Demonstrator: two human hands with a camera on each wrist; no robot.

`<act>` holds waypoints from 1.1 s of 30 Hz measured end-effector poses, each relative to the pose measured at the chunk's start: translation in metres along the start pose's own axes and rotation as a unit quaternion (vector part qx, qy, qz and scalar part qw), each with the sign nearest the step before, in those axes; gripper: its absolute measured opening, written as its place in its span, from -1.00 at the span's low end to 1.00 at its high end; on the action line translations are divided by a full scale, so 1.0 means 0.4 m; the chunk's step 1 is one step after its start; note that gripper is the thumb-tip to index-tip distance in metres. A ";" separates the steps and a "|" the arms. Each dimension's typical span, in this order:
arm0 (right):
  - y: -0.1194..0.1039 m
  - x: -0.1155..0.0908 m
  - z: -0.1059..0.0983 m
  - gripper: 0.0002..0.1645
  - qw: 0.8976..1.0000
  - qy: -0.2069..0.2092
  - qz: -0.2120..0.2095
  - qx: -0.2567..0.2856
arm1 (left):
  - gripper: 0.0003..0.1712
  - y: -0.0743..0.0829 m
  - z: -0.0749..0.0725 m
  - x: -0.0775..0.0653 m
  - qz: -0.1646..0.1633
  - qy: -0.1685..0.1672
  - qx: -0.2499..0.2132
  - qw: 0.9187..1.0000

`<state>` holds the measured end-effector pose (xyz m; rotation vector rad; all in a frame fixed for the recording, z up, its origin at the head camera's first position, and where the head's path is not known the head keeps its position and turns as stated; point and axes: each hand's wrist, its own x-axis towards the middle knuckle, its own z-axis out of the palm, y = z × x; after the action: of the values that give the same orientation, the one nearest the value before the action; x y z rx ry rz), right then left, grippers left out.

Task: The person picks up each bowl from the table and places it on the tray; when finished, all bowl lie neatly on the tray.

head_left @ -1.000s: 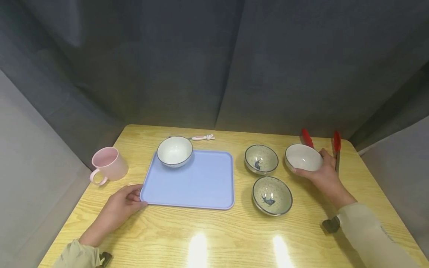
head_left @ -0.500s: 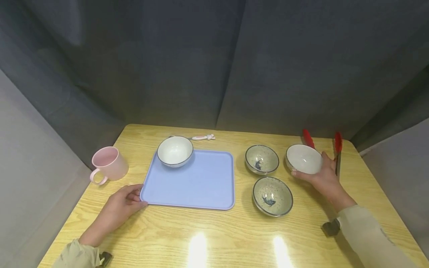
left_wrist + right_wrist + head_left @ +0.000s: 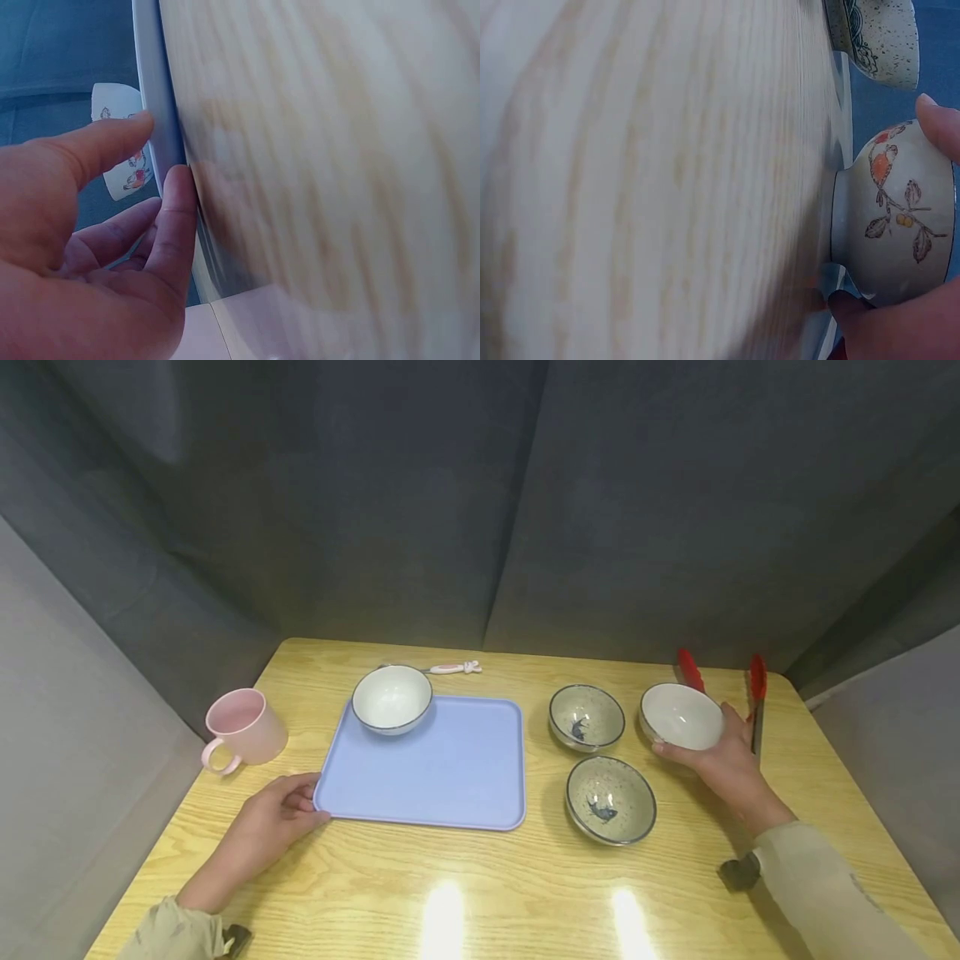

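Some small dark marks are showing on the right sleeve (image 3: 832, 889), but they are too small to be read. A white bowl (image 3: 681, 717) is being held by the right hand (image 3: 727, 768) near the right end of the wooden table (image 3: 375, 893). It is being clamped, with the thumb pressing on its near side and the fingers curling round its right side. Its inside is shining plain white, and a thin dark line is running round its rim. On the outside a little picture is showing — a thin brown branch with leaves, yellow berries and an orange-red shape.

A pale blue tray (image 3: 450, 768) with round corners is being pinched at its near left corner by the left hand (image 3: 270, 814), with the thumb and a finger touching its edge. In the tray's far left corner a second white bowl (image 3: 392, 697) is sitting. A pink mug (image 3: 251, 731) is standing to the left. A pink and white handle (image 3: 450, 668) is lying behind the tray. Two speckled bowls (image 3: 609, 799) with dark blue pictures inside are standing between the tray and the held bowl — just beside each other. Red-tipped tongs (image 3: 757, 681) are lying behind the right hand, partly hidden.
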<state>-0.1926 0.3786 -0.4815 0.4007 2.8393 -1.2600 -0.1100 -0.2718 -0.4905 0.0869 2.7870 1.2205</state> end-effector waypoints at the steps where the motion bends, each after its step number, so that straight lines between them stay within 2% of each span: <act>1: 0.000 0.000 0.001 0.72 1.000 0.001 0.000 0.001 | -0.26 0.000 0.000 0.000 -0.001 0.000 0.000 1.000; 11: -0.008 -0.006 0.000 0.68 1.000 -0.003 0.001 0.022 | -0.26 0.003 -0.001 0.002 -0.004 0.000 -0.001 1.000; 21: -0.006 -0.006 -0.001 0.67 0.999 -0.011 0.010 0.046 | -0.29 0.008 -0.003 0.007 0.008 0.005 -0.005 1.000; 33: -0.005 -0.009 -0.004 0.67 0.999 -0.017 0.001 0.038 | -0.29 0.008 -0.002 0.000 -0.002 0.001 -0.006 1.000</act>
<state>-0.1895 0.3776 -0.4784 0.3801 2.7704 -1.3631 -0.1101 -0.2703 -0.4879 0.0787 2.7808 1.2359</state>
